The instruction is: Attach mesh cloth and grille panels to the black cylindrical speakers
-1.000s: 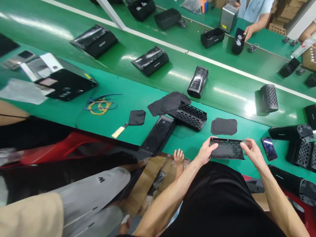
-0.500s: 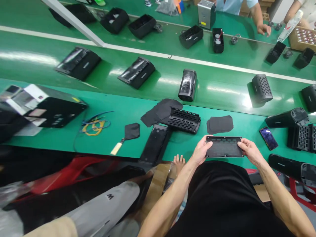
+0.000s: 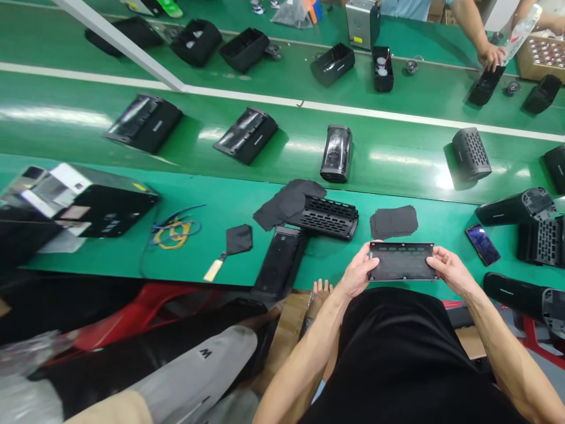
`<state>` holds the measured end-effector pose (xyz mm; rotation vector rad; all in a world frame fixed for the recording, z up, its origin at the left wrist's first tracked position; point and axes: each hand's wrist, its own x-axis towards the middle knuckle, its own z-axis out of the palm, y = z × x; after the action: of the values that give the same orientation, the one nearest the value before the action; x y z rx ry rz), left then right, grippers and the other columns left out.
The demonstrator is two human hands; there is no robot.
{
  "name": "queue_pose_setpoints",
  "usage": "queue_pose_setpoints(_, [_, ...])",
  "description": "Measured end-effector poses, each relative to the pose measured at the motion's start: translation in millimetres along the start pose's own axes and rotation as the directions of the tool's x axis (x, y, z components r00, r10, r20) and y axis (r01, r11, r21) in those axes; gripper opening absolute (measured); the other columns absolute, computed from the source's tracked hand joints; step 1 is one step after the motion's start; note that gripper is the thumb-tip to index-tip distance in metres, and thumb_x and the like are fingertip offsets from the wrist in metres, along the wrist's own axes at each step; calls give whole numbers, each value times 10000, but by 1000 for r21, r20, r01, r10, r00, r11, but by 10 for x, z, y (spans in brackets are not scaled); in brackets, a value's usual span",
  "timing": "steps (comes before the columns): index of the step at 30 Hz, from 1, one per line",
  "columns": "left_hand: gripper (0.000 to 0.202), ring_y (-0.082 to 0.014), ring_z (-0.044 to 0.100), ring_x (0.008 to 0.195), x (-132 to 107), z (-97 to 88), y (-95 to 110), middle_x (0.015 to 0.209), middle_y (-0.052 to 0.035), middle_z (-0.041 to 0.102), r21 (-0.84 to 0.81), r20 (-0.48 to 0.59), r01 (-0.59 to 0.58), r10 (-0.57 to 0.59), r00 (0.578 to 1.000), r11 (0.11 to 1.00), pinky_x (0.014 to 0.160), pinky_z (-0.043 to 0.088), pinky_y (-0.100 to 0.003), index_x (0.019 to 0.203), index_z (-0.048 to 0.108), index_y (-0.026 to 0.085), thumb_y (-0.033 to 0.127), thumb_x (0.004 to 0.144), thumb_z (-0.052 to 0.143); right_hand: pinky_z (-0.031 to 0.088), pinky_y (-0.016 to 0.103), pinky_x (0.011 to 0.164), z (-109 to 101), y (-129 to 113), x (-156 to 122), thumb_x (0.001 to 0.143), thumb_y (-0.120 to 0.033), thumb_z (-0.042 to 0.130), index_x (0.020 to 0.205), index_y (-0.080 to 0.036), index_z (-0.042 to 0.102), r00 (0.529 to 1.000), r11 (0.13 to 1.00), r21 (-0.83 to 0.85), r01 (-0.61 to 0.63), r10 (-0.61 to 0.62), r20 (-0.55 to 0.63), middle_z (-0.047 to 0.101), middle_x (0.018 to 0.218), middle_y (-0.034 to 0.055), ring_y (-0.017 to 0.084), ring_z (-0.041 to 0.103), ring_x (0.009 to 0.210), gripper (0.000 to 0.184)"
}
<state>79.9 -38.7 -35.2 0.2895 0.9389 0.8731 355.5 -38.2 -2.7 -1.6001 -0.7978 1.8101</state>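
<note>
Between my two hands is a black slotted speaker grille [image 3: 402, 262], held level over the table's near edge with its inner side up. A dark sheet seems to lie inside it, covering most of the slots. My left hand [image 3: 358, 272] grips its left end, thumb on top. On the right end, my right hand [image 3: 448, 268] pinches the rim with the thumb over it. Just beyond the grille lies a stack of black rectangular sheets [image 3: 394, 222]. To the left, another slotted grille [image 3: 331, 218] rests against a heap of dark sheets [image 3: 286, 203].
A phone [image 3: 482, 244] and black speaker housings [image 3: 514, 206] sit at the right. A long black housing [image 3: 280, 262] overhangs the edge at left. Speakers stand on the green belt [image 3: 397, 147]. Across it, a co-worker's hand [image 3: 491, 56] touches a housing.
The co-worker's hand across the belt has come down onto a small black housing. My hands keep the same hold on the grille, and the view has shifted slightly.
</note>
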Motion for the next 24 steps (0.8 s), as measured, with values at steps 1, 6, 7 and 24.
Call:
queue_pose_setpoints(1, [663, -228, 735, 853, -2, 1, 7, 1080, -84, 776, -1, 3, -1, 1, 1000, 1000, 797, 577, -318, 1304, 662, 205, 317, 695, 898, 420, 237, 499, -1, -9, -12, 662, -649, 920, 944, -213, 656, 1000, 1000, 11, -9, 9, 13, 650, 745, -14, 110, 501, 554, 582])
queue_pose_setpoints(6, [701, -234, 732, 889, -11, 0, 68, 1102, -86, 772, 4, 40, -13, 13, 999, 1000, 786, 574, -303, 1342, 639, 207, 261, 684, 877, 535, 257, 536, -20, -63, -67, 684, -533, 937, 1124, -255, 657, 991, 997, 71, -42, 32, 131, 686, 883, 11, 158, 603, 685, 591])
queue_pose_setpoints(7, [701, -232, 731, 886, -6, -8, 77, 1105, -85, 771, 8, 52, -15, 15, 999, 1000, 787, 576, -305, 1346, 633, 209, 254, 689, 874, 538, 252, 537, -31, -63, -67, 683, -502, 943, 1141, -260, 657, 989, 996, 79, -40, 29, 144, 678, 878, 4, 156, 604, 693, 592])
queue_pose_setpoints(24, [759, -259, 731, 1029, 1, -93, 163, 1208, -113, 746, 54, 193, -74, 62, 979, 996, 926, 574, -368, 1446, 552, 199, 301, 768, 877, 577, 245, 542, -67, -37, -26, 720, -464, 966, 1151, -241, 670, 981, 990, 139, -29, 2, 193, 686, 902, 0, 139, 636, 688, 569])
